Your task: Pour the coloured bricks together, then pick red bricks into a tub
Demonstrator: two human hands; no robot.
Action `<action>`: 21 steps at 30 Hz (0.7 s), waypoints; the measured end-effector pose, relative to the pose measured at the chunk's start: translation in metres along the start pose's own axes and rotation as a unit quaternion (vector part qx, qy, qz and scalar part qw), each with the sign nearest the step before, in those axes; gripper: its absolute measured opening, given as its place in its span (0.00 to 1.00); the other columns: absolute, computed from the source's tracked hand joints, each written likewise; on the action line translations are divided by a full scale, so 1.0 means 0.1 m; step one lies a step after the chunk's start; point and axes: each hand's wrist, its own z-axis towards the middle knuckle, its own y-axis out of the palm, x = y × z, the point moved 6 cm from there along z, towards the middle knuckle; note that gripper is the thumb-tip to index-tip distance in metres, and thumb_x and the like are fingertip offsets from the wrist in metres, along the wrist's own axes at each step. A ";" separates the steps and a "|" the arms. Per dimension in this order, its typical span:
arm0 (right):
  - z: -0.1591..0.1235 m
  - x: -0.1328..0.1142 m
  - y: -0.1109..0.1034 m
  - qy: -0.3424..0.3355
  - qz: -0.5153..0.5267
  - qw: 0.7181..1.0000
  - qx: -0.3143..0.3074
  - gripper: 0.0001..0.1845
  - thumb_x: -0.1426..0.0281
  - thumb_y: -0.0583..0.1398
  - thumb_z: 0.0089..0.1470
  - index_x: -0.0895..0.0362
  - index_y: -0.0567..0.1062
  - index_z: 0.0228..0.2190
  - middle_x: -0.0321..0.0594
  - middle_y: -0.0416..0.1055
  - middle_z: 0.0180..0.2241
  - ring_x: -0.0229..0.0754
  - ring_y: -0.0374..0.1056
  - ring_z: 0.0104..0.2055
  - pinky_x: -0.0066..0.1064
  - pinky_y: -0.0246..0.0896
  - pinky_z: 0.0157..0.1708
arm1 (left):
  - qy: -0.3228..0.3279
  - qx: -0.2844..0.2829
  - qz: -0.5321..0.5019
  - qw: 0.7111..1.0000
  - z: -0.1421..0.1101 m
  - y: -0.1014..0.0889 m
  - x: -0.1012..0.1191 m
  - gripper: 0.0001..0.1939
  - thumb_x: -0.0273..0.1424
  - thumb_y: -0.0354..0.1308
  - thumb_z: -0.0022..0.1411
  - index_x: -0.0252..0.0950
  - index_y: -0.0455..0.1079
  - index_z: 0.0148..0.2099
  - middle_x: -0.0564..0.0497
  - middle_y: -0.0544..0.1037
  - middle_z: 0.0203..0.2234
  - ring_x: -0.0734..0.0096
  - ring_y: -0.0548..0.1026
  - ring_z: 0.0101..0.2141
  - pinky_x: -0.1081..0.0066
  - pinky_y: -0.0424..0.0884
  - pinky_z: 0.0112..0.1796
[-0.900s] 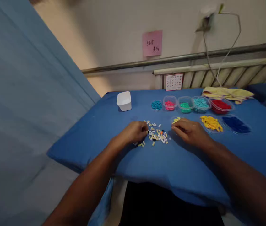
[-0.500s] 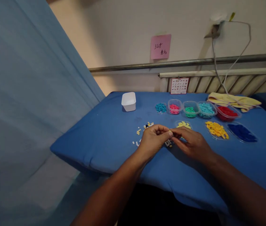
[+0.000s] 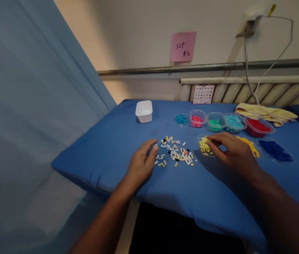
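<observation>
My left hand point(image 3: 144, 160) hovers at the left edge of a loose pile of small building blocks point(image 3: 177, 153), mostly white and pale yellow with a few black and orange ones. Between its thumb and index tips a tiny pale block point(image 3: 155, 144) shows, slightly blurred. My right hand point(image 3: 232, 151) is over the right side of a clear tray of pale yellow blocks point(image 3: 204, 145), thumb and fingers pinched together. Whatever the right fingertips hold, if anything, is hidden.
A white tub point(image 3: 144, 112) stands behind on the blue cloth point(image 3: 107, 141). Clear tubs of teal point(image 3: 181, 120), pink point(image 3: 197, 120), green point(image 3: 215, 124), turquoise point(image 3: 234, 122) and red point(image 3: 259, 126) blocks line the back. Orange-yellow point(image 3: 251, 145) and dark blue blocks point(image 3: 275, 150) lie right.
My hands, joined over the pile before, have parted. The left moved left and the right moved right to the pale yellow tray, uncovering the pile. The camera view shifted slightly.
</observation>
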 end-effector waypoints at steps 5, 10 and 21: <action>-0.04 0.44 0.02 0.052 -0.050 0.996 -0.044 0.13 0.62 0.61 0.71 0.56 0.82 0.46 0.46 0.84 0.40 0.49 0.81 0.38 0.40 0.74 0.39 | 0.003 -0.145 0.309 0.940 0.01 -0.02 -0.45 0.44 0.59 0.47 0.76 0.34 0.55 0.80 0.33 0.52 0.79 0.39 0.51 0.78 0.41 0.53 0.73; -0.14 0.56 0.23 0.079 -0.091 0.986 -0.118 0.15 0.62 0.59 0.70 0.54 0.84 0.47 0.47 0.85 0.44 0.53 0.81 0.43 0.41 0.73 0.41 | 0.076 -0.189 0.335 0.920 0.13 0.41 -0.30 0.46 0.61 0.44 0.76 0.37 0.49 0.82 0.34 0.46 0.80 0.38 0.46 0.78 0.41 0.52 0.73; -0.16 0.65 0.20 0.081 -0.067 0.991 -0.087 0.17 0.61 0.58 0.72 0.55 0.85 0.47 0.46 0.85 0.43 0.51 0.81 0.42 0.42 0.74 0.43 | 0.339 -0.234 0.241 0.879 -0.06 1.14 0.59 0.33 0.53 0.53 0.77 0.37 0.69 0.72 0.35 0.63 0.75 0.42 0.59 0.75 0.40 0.51 0.73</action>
